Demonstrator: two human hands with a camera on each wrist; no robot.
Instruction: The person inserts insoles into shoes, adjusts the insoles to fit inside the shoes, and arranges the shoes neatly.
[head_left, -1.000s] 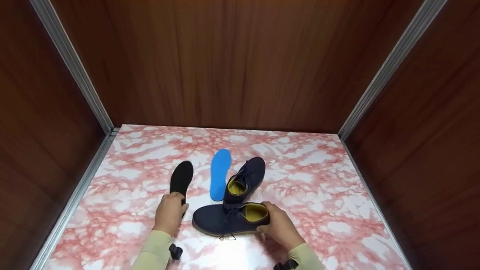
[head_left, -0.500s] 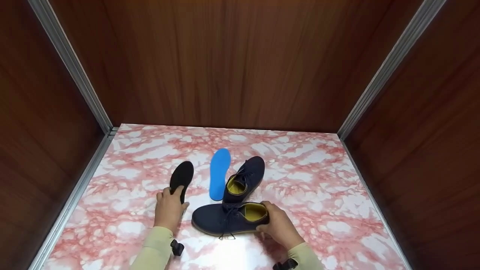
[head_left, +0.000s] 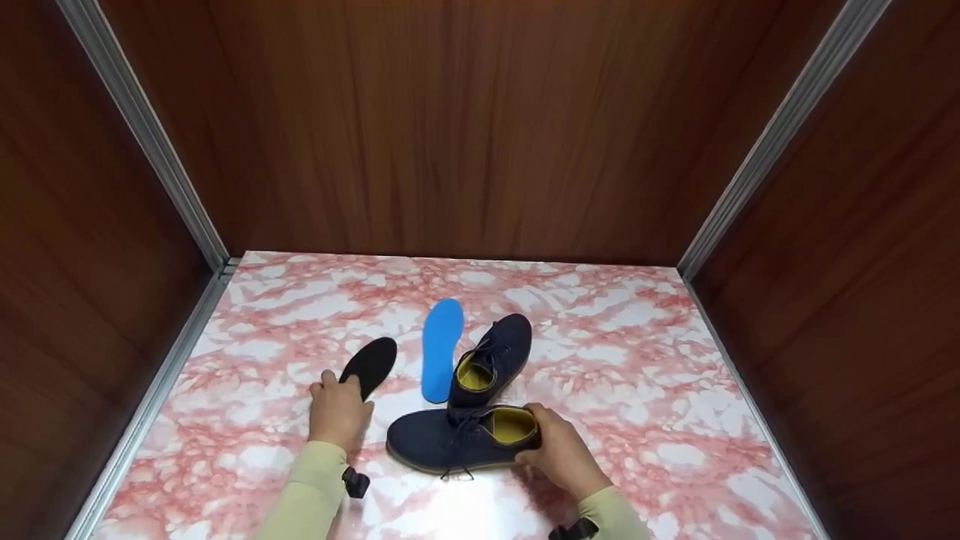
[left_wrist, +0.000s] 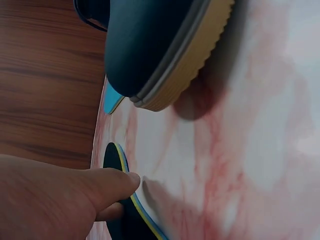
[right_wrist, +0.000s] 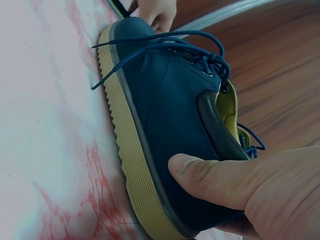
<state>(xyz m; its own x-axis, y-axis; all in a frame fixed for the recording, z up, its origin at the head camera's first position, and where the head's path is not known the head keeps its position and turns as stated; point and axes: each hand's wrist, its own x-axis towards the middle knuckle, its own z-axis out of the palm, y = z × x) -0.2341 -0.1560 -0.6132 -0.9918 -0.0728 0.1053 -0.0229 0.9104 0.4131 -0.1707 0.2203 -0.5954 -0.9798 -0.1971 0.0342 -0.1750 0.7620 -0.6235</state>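
Note:
My left hand holds a black insole by its near half, left of the shoes. In the left wrist view the thumb lies along the insole's edge, which shows yellow and blue layers. My right hand grips the heel of a navy lace-up shoe, its thumb on the side and its other fingers mostly hidden behind. That shoe lies sideways, toe to the left, with a yellow lining and a ridged tan sole.
A second navy shoe stands behind the held one, toe pointing away, its heel against it. Beside it on the left lies a blue insole. Dark wood panels enclose the red-and-white marbled table at the back and sides.
My left hand has shifted its fingers on the black insole. The insole's far end has swung to the right and nearer to me. The right hand and both shoes have stayed put.

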